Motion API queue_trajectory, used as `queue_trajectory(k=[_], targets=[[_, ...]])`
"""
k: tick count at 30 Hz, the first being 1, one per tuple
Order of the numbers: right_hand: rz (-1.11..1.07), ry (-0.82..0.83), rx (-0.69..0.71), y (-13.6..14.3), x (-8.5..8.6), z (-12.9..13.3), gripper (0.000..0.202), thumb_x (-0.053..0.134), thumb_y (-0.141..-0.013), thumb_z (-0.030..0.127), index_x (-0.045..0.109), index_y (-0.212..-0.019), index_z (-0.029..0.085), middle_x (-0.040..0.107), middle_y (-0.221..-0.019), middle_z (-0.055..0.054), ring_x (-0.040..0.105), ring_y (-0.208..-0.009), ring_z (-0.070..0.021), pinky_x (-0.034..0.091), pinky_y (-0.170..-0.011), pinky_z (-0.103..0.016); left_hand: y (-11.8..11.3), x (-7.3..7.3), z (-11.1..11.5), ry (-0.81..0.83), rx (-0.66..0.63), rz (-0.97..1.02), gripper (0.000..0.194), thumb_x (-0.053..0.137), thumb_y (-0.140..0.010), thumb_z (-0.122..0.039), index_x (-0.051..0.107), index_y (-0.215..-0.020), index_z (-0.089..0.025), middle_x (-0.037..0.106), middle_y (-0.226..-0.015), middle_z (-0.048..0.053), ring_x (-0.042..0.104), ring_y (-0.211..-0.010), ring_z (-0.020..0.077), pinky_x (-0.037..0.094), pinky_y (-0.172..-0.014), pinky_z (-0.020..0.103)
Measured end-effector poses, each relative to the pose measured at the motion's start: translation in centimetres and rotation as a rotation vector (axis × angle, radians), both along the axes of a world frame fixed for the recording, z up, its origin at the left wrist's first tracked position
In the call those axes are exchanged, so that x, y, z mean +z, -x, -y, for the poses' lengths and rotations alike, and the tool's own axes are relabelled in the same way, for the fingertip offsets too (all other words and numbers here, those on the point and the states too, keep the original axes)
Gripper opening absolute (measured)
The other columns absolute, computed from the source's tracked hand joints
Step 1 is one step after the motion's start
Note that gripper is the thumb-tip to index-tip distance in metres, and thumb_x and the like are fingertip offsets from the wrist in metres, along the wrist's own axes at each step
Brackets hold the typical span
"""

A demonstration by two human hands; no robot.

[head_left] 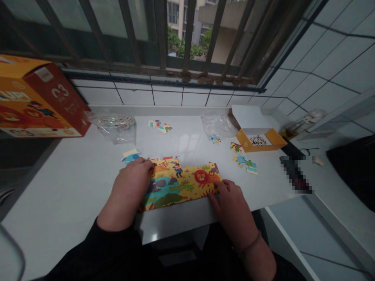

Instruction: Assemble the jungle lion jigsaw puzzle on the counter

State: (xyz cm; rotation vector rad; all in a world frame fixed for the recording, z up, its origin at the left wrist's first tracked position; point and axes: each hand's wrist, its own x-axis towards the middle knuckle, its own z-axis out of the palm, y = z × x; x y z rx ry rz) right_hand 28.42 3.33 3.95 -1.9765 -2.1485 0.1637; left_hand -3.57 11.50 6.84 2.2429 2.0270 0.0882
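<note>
A partly assembled jigsaw puzzle (pixel 181 185) lies flat on the white counter, showing a lion, a crocodile, a hippo and a figure in blue on yellow. My left hand (pixel 130 187) covers its left end, fingers bent together over the edge; the fingertips are partly hidden. At the right edge, my right hand (pixel 233 203) has its thumb and fingers closed on the puzzle's corner area. Just beyond my left hand lie blue and cream puzzle pieces (pixel 131 156), partly covered by that hand.
Loose pieces (pixel 160 126) lie at the back, with more pieces (pixel 246 163) on the right. A bag of pieces (pixel 117 127), a clear plastic bag (pixel 218 124) and an open yellow box (pixel 260 142) stand near the wall. A large orange box (pixel 41 101) is at left.
</note>
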Motion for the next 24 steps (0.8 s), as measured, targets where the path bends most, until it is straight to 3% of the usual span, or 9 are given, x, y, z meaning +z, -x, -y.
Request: queue_trajectory(k=[3,6,9,12,15,20,24], targets=[[-0.006,0.022,0.026,0.2,0.5,-0.7,0.022,0.068,-0.107,0.032,0.076,-0.123,0.018,0.072,-0.131,-0.023,0.071,-0.115,-0.0386,0.061,-0.096,-0.051,0.3,0.1,-0.1,0.002,0.019,-0.052,0.035,0.047,-0.108,-0.024,0.079,-0.094,-0.019,0.075,-0.104,0.016,0.074,-0.096,0.0324,0.057,-0.086,0.042],[0.011,0.024,0.033,-1.9,1.1,-3.1,0.024,0.061,-0.111,0.032,0.077,-0.119,0.017,0.076,-0.124,-0.019,0.074,-0.111,-0.0352,0.059,-0.1,-0.048,0.4,-0.2,-0.2,-0.004,0.009,-0.065,0.034,0.049,-0.108,-0.029,0.079,-0.095,-0.019,0.075,-0.103,0.016,0.074,-0.097,0.0324,0.058,-0.088,0.042],[0.086,-0.03,-0.087,-5.2,1.6,-7.5,0.032,0.052,-0.113,0.031,0.078,-0.122,0.013,0.079,-0.122,-0.021,0.075,-0.115,-0.0342,0.056,-0.102,-0.044,0.3,-0.4,-0.1,-0.026,0.001,-0.051,0.034,0.05,-0.107,-0.031,0.08,-0.095,-0.02,0.076,-0.104,0.016,0.074,-0.097,0.0325,0.059,-0.089,0.043],[0.179,0.015,-0.233,-8.0,2.2,-12.8,0.034,0.049,-0.113,0.026,0.077,-0.125,0.01,0.079,-0.127,-0.024,0.078,-0.112,-0.033,0.056,-0.093,-0.041,0.0,-0.4,0.0,-0.006,-0.013,-0.014,0.035,0.05,-0.106,-0.029,0.082,-0.098,-0.019,0.077,-0.108,0.016,0.073,-0.104,0.0326,0.059,-0.097,0.045],[0.245,0.106,-0.241,-9.4,2.7,-17.5,0.034,0.048,-0.113,0.023,0.076,-0.128,0.01,0.079,-0.131,-0.024,0.078,-0.117,-0.0327,0.055,-0.093,-0.039,-0.3,0.0,0.1,0.06,-0.016,-0.013,0.039,0.047,-0.108,-0.028,0.084,-0.104,-0.016,0.077,-0.116,0.018,0.073,-0.11,0.0326,0.058,-0.103,0.046],[0.362,0.222,-0.184,-9.1,2.5,-20.7,0.035,0.054,-0.112,0.03,0.078,-0.128,0.011,0.081,-0.126,-0.024,0.078,-0.118,-0.0346,0.055,-0.093,-0.039,-0.6,-0.1,0.3,0.067,-0.01,-0.032,0.041,0.045,-0.11,-0.029,0.083,-0.101,-0.015,0.076,-0.121,0.02,0.073,-0.109,0.0332,0.058,-0.103,0.048],[0.343,0.137,-0.104,-6.9,1.7,-20.9,0.037,0.056,-0.111,0.038,0.08,-0.123,0.013,0.078,-0.132,-0.023,0.077,-0.117,-0.0345,0.055,-0.094,-0.039,-0.7,-0.1,0.3,0.075,-0.015,-0.051,0.04,0.046,-0.11,-0.03,0.081,-0.097,-0.016,0.076,-0.118,0.018,0.074,-0.107,0.0325,0.059,-0.102,0.047]])
